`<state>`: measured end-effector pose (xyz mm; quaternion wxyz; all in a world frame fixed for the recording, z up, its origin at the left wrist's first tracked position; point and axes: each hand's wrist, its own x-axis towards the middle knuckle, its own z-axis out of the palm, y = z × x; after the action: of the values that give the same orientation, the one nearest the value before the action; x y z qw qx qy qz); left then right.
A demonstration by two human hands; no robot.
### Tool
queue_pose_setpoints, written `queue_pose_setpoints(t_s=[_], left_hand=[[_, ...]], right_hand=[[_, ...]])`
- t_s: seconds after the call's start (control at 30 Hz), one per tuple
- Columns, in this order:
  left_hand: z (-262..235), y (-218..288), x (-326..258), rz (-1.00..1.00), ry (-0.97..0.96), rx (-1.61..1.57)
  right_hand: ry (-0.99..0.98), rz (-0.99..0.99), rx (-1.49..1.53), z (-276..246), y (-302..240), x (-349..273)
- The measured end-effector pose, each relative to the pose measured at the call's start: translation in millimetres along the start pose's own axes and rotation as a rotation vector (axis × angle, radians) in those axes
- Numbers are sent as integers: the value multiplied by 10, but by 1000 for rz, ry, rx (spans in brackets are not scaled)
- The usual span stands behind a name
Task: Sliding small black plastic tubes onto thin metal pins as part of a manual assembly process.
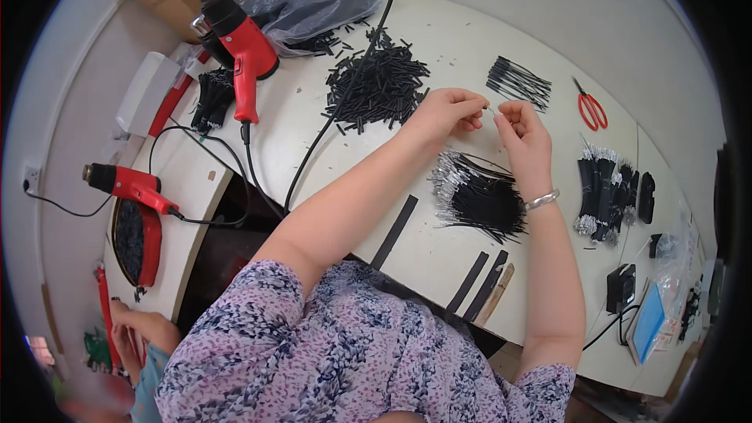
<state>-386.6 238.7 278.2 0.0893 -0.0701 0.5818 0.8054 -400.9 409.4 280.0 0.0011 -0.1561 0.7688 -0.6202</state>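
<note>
My left hand (446, 113) and my right hand (521, 133) meet above the white table (470, 39), fingertips pinched together on a thin black wire with a metal tip. Below the hands lies a loose bundle of black wires with silver ends (478, 192). A heap of short black tube pieces (380, 86) sits just left of my left hand. A small fan of black wires (518, 82) lies beyond my right hand.
Red scissors (592, 110) lie at the right. Bundled wires (607, 192) sit further right. A red heat gun (239, 43) stands at the far left, a second heat gun (125, 184) on a side table. Black strips (478, 282) lie near the table edge. Another person's hand (137, 329) shows lower left.
</note>
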Motion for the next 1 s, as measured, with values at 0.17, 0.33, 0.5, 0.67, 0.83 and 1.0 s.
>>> queue_pose_setpoints(t_s=[0.17,0.33,0.5,0.67,0.83,1.0], left_hand=[[-44,-17,11,-17,-25,-39],[-63,3,-10,-11,-43,-61],[-63,12,-8,-25,-52,-33],[-62,2,-12,-25,-38,-28],[-14,-13,0,4,6,137],[16,-24,-4,25,15,160]], right_hand=[[6,-7,21,6,63,38],[-9,-56,4,2,104,42],[-24,-59,-22,22,93,34],[-37,-128,-126,-2,10,14],[-39,-362,-417,15,6,4],[-3,-268,-357,35,-53,-6]])
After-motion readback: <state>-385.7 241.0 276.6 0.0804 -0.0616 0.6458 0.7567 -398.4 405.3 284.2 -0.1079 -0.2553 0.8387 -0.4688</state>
